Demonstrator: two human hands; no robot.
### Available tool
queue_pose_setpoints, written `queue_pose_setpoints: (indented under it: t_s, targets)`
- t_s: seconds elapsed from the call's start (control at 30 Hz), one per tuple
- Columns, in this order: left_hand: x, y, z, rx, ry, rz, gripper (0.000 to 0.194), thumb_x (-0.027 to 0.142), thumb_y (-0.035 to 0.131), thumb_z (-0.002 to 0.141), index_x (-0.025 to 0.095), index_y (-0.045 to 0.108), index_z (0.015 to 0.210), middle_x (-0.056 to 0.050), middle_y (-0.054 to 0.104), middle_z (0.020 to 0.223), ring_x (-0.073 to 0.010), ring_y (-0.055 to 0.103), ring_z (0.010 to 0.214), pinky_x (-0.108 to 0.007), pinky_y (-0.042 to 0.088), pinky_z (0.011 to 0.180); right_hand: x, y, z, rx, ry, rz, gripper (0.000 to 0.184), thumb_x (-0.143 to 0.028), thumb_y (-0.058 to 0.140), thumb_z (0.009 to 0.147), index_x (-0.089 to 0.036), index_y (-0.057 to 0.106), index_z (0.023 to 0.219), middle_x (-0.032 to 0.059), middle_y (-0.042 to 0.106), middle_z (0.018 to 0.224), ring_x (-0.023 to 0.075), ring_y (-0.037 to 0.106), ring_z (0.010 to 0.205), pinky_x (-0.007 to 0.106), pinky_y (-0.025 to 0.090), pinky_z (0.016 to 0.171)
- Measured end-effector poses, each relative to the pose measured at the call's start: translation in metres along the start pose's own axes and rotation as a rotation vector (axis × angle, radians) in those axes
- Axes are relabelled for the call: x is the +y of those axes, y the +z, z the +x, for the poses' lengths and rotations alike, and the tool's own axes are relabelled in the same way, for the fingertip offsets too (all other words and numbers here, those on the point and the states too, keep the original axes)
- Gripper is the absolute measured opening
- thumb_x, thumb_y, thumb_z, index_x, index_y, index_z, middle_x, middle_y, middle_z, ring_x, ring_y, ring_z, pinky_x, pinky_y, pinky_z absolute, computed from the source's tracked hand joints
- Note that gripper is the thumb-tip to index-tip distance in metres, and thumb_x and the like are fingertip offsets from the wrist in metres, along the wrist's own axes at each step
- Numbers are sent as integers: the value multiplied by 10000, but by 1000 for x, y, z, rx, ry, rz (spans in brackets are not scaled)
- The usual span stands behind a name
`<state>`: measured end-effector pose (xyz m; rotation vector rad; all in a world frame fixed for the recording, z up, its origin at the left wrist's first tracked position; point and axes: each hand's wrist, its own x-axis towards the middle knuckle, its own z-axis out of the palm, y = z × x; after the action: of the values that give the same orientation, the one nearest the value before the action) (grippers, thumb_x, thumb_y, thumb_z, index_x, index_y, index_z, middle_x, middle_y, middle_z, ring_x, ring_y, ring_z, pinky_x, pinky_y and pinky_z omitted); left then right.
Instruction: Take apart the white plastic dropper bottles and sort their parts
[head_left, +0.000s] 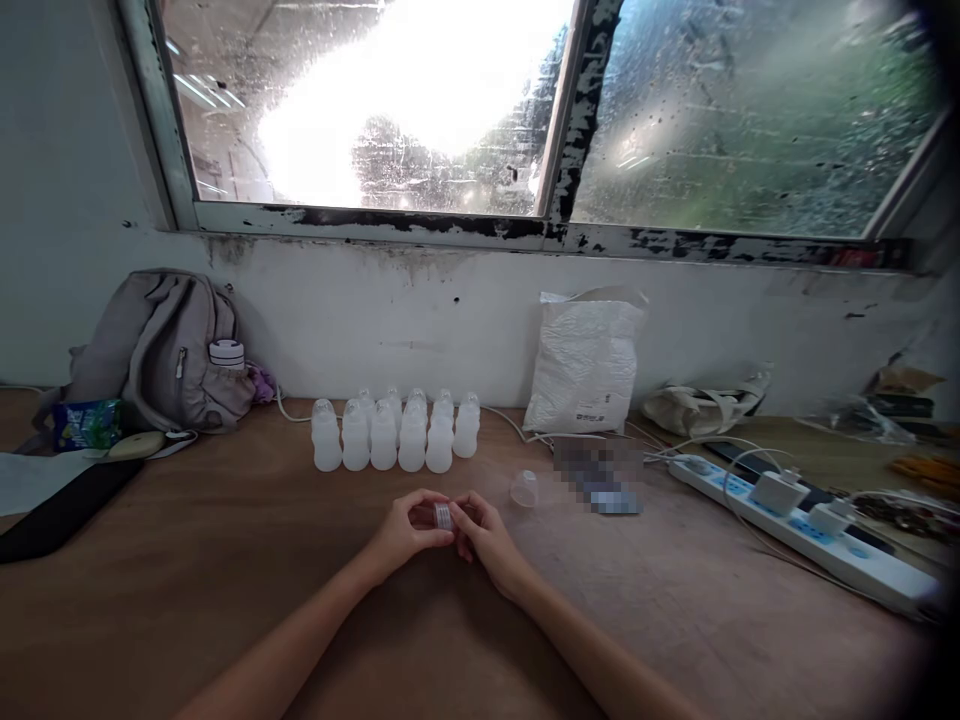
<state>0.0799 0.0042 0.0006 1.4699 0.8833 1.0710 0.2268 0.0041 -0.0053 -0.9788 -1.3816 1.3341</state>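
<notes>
Both of my hands meet at the middle of a brown table (225,560). My left hand (405,532) and my right hand (484,535) are closed together on a small bottle (443,515) with a white label, held sideways between the fingertips. Just to the right of my right hand a clear plastic cap (524,488) lies on the table. Behind my hands several white plastic bottles (396,432) with clear caps stand in two rows.
A grey backpack (161,350) leans on the wall at the back left, a black flat object (64,510) in front of it. A white bag (585,360) stands at the back right. A white power strip (810,535) with chargers and cables lies at right.
</notes>
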Motion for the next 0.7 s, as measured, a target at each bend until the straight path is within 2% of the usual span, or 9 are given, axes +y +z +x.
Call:
queue_pose_setpoints:
  t_s: [0.3,0.47,0.7]
  targets:
    - [0,-1,1,23,-31,42,414,118,726,515,143,580,902,-55,655,829,-195,615,799,-318,490,740,8,-2,5,-36,-40,-51,312,-476,527,718,-191,406,754,-85,442,483,56,395,371,171,262,348]
    - [1,-1,0,27,-12,81,411,114,716,528,151,589,918,-58,653,856,-197,609,826,-315,483,761,6,-1,3,-49,-70,-69,226,-381,509,734,-204,371,767,-81,458,547,58,419,395,167,288,346]
    - [-1,-2,1,16,6,51,423,120,724,524,152,589,923,-61,652,879,-196,606,842,-318,475,786,6,-1,3,-57,-112,-104,111,-260,455,733,-209,373,787,-87,447,523,65,413,395,170,308,359]
